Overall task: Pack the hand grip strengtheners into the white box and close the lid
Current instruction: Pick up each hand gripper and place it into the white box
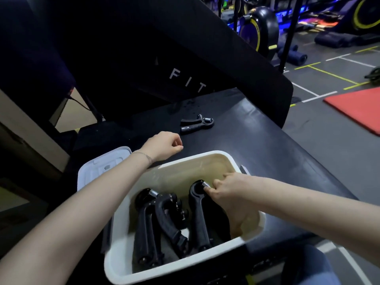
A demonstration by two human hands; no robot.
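Note:
The white box (207, 156) stands open on a black padded bench, with black hand grip strengtheners inside it. Two strengtheners (156, 219) lie in its left half. My right hand (224, 190) is inside the box, fingers pinched on the spring end of a third strengthener (198, 212). Another strengthener (196, 123) lies on the bench beyond the box. My left hand (164, 146) hovers between the box's far rim and that one, fingers loosely curled, holding nothing. The white lid (98, 167) lies under my left forearm, left of the box.
The bench (257, 136) drops off to the right onto grey floor with a red mat (357, 108). A black upright pad lettered FIT (185, 81) rises behind the bench. Exercise bikes stand at the far right.

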